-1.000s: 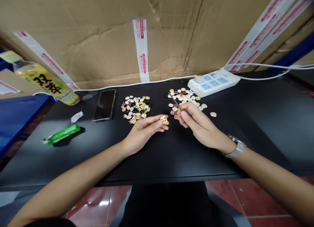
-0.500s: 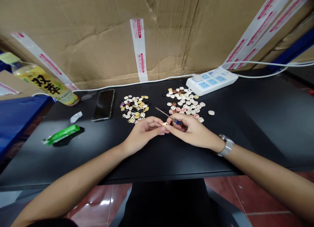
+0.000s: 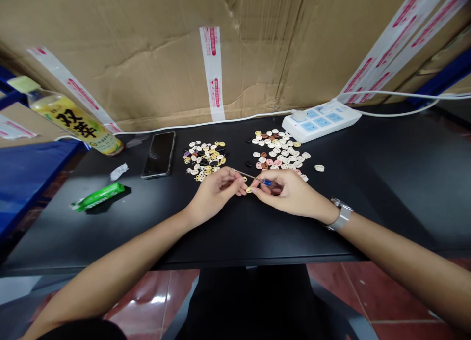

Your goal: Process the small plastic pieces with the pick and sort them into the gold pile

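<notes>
My right hand [image 3: 285, 190] is closed round a screwdriver [image 3: 265, 181] with a blue handle, its thin shaft pointing left across my left fingers. Between the right thumb and forefinger is a small yellow button-like piece [image 3: 249, 189]. My left hand [image 3: 217, 188] sits just left of it with fingers curled together; a small yellowish bit [image 3: 245, 179] shows at its fingertips. Behind my left hand lies a pile of mixed white, yellow and black pieces [image 3: 205, 158]. Beyond my right hand spreads a pile of mostly white, pink and brown pieces [image 3: 281, 151].
On the black table [image 3: 265, 237] are a phone [image 3: 159, 154], a green packet [image 3: 99, 196], crumpled paper [image 3: 118, 171] and a drink bottle [image 3: 73, 119] at the left. A white power strip [image 3: 322, 122] with cables lies at the back right, before the cardboard [image 3: 147, 50].
My hands have drawn slightly apart at the fingertips. The yellow piece is now at the right fingertips, and the screwdriver shaft has tilted flatter, towards my left hand. The view has shifted slightly.
</notes>
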Demonstrator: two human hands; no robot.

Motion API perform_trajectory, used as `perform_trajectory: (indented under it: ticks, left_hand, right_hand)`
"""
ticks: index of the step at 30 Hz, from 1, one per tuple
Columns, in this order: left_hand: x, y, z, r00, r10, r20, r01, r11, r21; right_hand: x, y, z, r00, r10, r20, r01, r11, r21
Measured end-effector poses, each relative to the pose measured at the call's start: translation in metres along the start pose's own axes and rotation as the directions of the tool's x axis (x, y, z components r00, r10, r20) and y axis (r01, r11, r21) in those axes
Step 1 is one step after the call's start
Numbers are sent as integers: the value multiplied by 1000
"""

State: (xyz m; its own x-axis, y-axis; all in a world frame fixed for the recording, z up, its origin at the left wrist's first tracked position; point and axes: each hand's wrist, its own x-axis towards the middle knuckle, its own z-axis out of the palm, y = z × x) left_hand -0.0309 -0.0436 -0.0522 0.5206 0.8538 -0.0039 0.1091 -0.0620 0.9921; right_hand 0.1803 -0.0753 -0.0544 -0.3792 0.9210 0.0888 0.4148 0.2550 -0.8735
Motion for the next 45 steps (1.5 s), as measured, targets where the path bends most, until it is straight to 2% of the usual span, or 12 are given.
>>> perform_trajectory:
  ticks: [4, 6, 9, 11, 17, 21, 25, 28, 33, 36, 40, 45]
  left_hand:
    - [4, -3, -9, 998, 41, -52, -34, 991, 128]
    - [5, -4, -12, 994, 84, -69, -64, 966, 252]
    - [4, -4, -13, 992, 113, -49, -84, 912, 402]
    - [4, -2, -12, 990, 141, -19, -114, 868, 483]
    - [1, 1, -12, 965, 257, 56, -234, 744, 626]
    - [0, 1, -13, 968, 241, 69, -224, 710, 668]
    - [1, 2, -14, 971, 228, 77, -218, 699, 682]
    - [1, 1, -14, 967, 239, 85, -231, 692, 684]
    - [3, 4, -18, 968, 245, 55, -216, 701, 679]
    - [6, 8, -25, 963, 270, 12, -210, 718, 664]
    - [9, 15, -39, 937, 335, -95, -192, 724, 662]
    - [10, 22, -50, 924, 347, -161, -159, 732, 663]
  right_hand:
    - [0, 0, -6, 990, -127, -55, 107, 953, -285]
    - [0, 2, -10, 960, -276, -45, 212, 825, -524]
    - [0, 5, -17, 896, -432, 103, 351, 549, -759]
    - [-1, 5, -20, 857, -472, 207, 424, 416, -805]
    - [-3, -5, -25, 745, -490, 454, 590, 164, -791]
    - [-2, -5, -27, 719, -491, 492, 586, 48, -809]
    - [1, 5, -26, 780, -496, 381, 502, 133, -854]
    - [2, 10, -22, 845, -461, 269, 427, 281, -859]
    - [-2, 3, -20, 915, -396, 79, 299, 533, -791]
    - [-5, -1, -20, 949, -306, 80, 269, 648, -712]
    - [-5, -4, -16, 937, -312, 156, 328, 640, -695]
    - [-4, -4, -8, 900, -378, 215, 399, 523, -753]
